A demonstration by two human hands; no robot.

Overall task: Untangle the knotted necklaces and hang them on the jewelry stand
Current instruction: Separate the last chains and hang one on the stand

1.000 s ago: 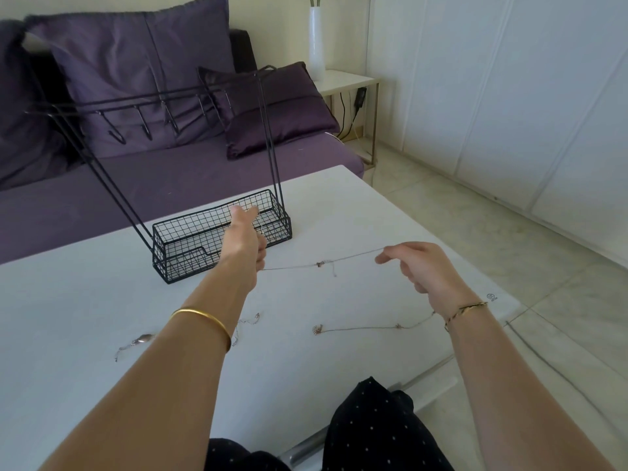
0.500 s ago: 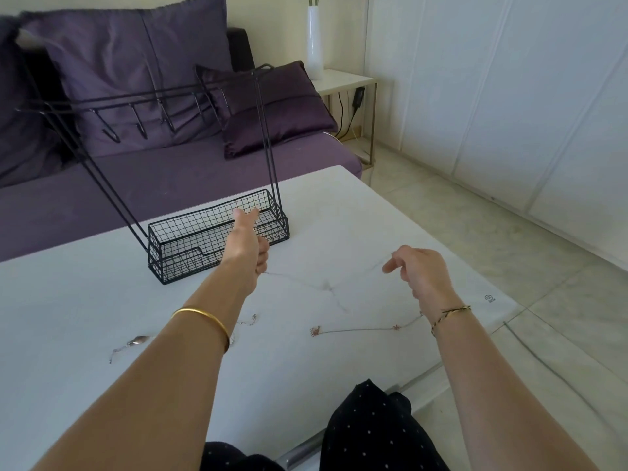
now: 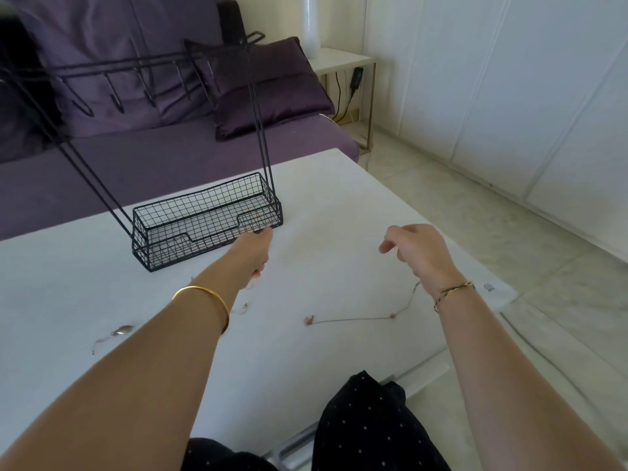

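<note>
The black wire jewelry stand (image 3: 207, 222) sits on the white table (image 3: 339, 205), with empty hooks on its top rail (image 3: 136, 68). My left hand (image 3: 253, 253) hovers just in front of the stand's basket, its fingers curled in a pinch. My right hand (image 3: 419, 253) is further right at the same height, fingers also curled. A thin gold necklace (image 3: 353, 320) trails from under my right wrist and lies along the table. The strand between my hands is too fine to make out. A second chain bit (image 3: 243, 307) lies by my left forearm.
A necklace with a silver pendant (image 3: 122, 331) lies at the table's left. Behind the table is a purple sofa with cushions (image 3: 265, 93). A small side table (image 3: 339, 59) with a white vase stands at the back. Pale floor tiles run to the right.
The chain was stretched tight between my hands, then slackened. Both hands have moved forward and lower, toward the stand's basket, and my view has tilted down.
</note>
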